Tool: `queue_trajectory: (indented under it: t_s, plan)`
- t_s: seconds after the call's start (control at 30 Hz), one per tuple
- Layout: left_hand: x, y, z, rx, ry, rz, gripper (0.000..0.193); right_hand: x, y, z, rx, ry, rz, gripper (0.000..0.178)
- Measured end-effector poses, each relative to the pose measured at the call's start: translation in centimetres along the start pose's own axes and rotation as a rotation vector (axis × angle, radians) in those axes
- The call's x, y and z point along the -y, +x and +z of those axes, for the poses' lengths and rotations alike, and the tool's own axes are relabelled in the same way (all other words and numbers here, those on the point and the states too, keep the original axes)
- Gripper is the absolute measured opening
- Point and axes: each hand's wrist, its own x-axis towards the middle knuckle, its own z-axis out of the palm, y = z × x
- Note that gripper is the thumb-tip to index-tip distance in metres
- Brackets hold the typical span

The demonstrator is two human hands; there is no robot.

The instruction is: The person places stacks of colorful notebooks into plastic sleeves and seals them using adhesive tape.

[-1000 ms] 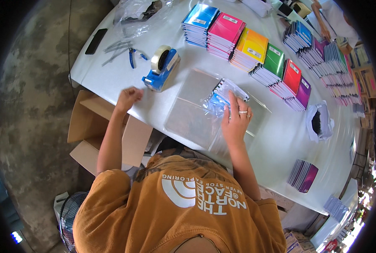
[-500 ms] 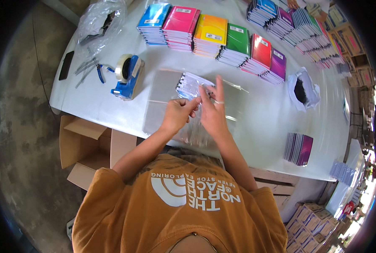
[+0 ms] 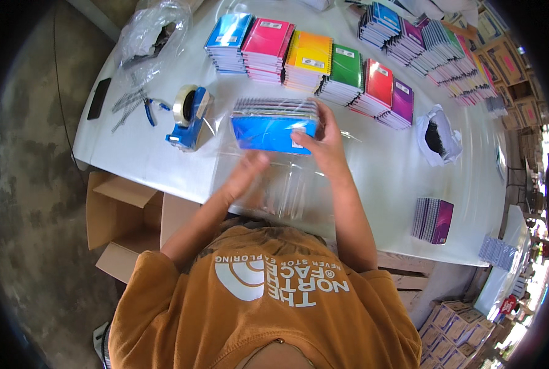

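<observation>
A bundle of spiral notebooks (image 3: 268,132) with a blue cover towards me stands tilted above the table, its coil edges upward. Clear plastic seems to cover it, to judge by the shine. My right hand (image 3: 325,142) grips the bundle's right end, thumb on the blue cover and fingers behind. Below the bundle's left part is my left hand (image 3: 248,173), apart from it and smeared by motion, so its fingers are hard to read. Under both hands lie flat clear plastic bags (image 3: 287,194) near the table edge.
A blue tape dispenser (image 3: 191,126) stands left, beside pliers (image 3: 148,112) and loose wire coils. Stacks of coloured notebooks (image 3: 308,52) line the back. A white bag (image 3: 439,138) and a purple notebook stack (image 3: 433,220) are at right. An open carton (image 3: 124,212) sits below the table.
The notebook bundle has been turned and raised, so its blue cover now faces me. My right hand has closed round its right end; my left hand has drawn down and away from the right.
</observation>
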Motion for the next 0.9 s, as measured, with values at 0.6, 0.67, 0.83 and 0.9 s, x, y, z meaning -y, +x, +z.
queue_trajectory:
  t_s: [0.6, 0.67, 0.83, 0.9]
  plan:
    - [-8.4, -0.5, -4.0, -0.132, 0.532, 0.508, 0.092, -6.2, -2.7, 1.3, -0.06, -0.362, -0.261, 0.085]
    - [-5.9, -1.3, -1.4, -0.115, 0.477, 0.443, 0.086, -6.6, -2.5, 4.5, -0.156, -0.243, -0.221, 0.079]
    - [-4.8, -1.8, 2.3, -0.448, 0.462, 0.438, 0.042, -6.0, -0.7, 7.7, -0.478, -0.235, -0.231, 0.04]
    - [-5.1, -2.1, 3.0, -0.502, 0.774, 0.565, 0.033, -6.1, -0.7, 7.6, -0.493, -0.268, -0.249, 0.036]
